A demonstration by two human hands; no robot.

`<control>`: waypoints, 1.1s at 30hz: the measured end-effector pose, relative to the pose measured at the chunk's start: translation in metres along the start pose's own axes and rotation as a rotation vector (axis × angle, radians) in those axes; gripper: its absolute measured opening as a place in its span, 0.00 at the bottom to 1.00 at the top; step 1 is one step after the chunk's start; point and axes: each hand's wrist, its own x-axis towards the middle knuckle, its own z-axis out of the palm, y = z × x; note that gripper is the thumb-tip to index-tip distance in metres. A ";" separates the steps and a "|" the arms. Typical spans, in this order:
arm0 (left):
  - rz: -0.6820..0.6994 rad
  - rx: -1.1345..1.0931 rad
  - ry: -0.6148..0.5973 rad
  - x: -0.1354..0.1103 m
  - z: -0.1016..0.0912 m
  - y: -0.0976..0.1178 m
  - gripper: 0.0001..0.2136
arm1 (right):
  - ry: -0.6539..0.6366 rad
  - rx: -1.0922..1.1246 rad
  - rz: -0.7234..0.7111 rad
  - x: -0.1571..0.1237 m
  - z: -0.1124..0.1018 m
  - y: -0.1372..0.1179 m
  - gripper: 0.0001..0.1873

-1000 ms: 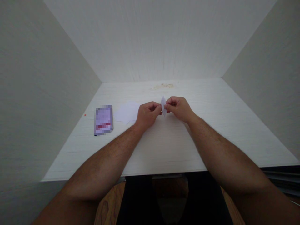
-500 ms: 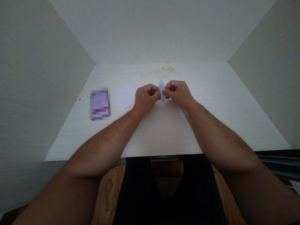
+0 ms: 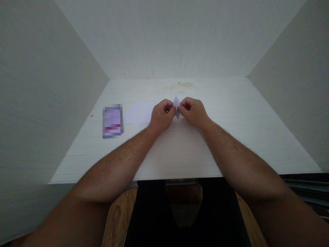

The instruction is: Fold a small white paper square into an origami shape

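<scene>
A small folded piece of pale paper (image 3: 176, 102) stands on edge between my two hands over the middle of the white table (image 3: 231, 137). My left hand (image 3: 161, 116) pinches its left side with curled fingers. My right hand (image 3: 193, 111) pinches its right side the same way. Both hands touch each other at the fingertips, and most of the paper is hidden behind them.
Loose white paper sheets (image 3: 138, 114) lie just left of my left hand. A purple pack (image 3: 112, 121) lies flat further left. A brownish stain (image 3: 180, 84) marks the table's far edge. White walls close in the table on three sides.
My hands have closed in a little on the folded paper, so less of it shows. The view has shifted up and down with my head.
</scene>
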 end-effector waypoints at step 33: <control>0.036 -0.001 -0.057 0.003 -0.002 -0.009 0.04 | 0.004 0.118 0.039 0.000 0.003 0.002 0.03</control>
